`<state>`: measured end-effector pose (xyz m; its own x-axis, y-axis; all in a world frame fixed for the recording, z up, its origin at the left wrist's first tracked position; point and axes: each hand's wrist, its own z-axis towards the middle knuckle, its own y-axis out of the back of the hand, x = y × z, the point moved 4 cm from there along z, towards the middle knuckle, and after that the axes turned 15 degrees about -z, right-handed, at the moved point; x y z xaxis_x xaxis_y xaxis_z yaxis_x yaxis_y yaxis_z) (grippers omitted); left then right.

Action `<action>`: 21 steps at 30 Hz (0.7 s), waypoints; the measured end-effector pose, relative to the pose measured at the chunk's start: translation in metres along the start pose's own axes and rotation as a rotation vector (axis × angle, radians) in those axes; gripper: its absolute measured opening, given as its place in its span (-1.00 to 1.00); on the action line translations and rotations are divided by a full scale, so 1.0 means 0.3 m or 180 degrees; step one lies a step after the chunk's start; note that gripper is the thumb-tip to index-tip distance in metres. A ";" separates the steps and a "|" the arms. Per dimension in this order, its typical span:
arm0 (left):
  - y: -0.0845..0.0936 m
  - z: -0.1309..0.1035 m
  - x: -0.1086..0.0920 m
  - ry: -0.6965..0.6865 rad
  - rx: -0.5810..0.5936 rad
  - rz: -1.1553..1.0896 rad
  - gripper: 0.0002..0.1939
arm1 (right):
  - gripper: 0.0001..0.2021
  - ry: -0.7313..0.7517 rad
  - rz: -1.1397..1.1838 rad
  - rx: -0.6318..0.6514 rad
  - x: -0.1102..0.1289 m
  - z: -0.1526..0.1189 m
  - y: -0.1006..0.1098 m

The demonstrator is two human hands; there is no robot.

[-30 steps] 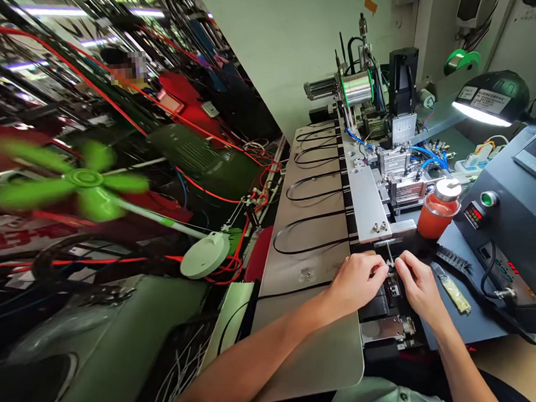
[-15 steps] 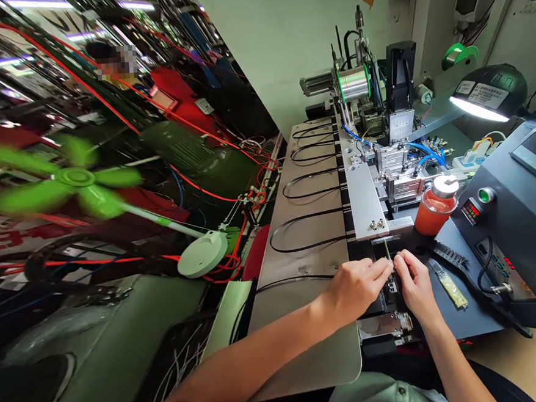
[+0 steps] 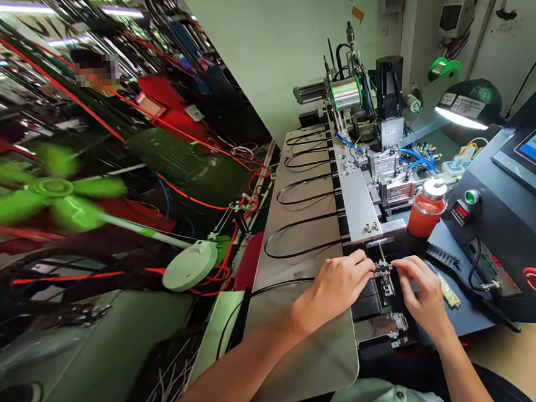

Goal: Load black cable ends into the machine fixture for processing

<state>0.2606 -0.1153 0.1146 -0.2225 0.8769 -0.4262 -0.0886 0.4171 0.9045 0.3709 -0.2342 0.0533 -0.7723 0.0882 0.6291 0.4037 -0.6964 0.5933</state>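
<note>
Two bare hands, the left hand (image 3: 346,283) and the right hand (image 3: 421,289), work at either side of a small metal fixture (image 3: 387,286) on the bench's near edge. The left fingers form a narrow pinch, seemingly on the end of a black cable (image 3: 283,284). The right index fingertip reaches the fixture's other side, its thumb lower and apart; I cannot tell whether it holds anything.

From where I stand, the step looks like seating the cable end in the fixture. The next move would call for a steady left pinch and small, careful right-hand adjustments.

The cable is thin and smooth, running across a bare metal plate (image 3: 313,357) and under the left hand; its tip is too small to make out. Beyond, more dark cables (image 3: 267,241) lie in loops. To the right stand a red bottle (image 3: 426,215) and a lit lamp (image 3: 472,100).
</note>
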 end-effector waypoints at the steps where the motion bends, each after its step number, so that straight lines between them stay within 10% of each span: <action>1: -0.001 0.001 -0.001 -0.0010 -0.0019 0.0002 -0.81 | -0.78 -0.0038 -0.0034 -0.0060 -0.001 -0.001 0.005; 12: -0.005 0.004 0.002 -0.0040 -0.0035 0.0268 -0.80 | -0.80 -0.0087 -0.0123 -0.0075 0.015 -0.002 0.031; 21: 0.014 -0.006 0.001 0.0253 -0.0083 -0.0021 -0.88 | -0.81 -0.0670 0.0056 -0.0868 -0.015 -0.056 0.109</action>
<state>0.2585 -0.1136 0.1184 -0.2981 0.8519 -0.4306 -0.1152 0.4156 0.9022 0.3795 -0.2692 0.0615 -0.6368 0.1998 0.7447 0.2480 -0.8614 0.4432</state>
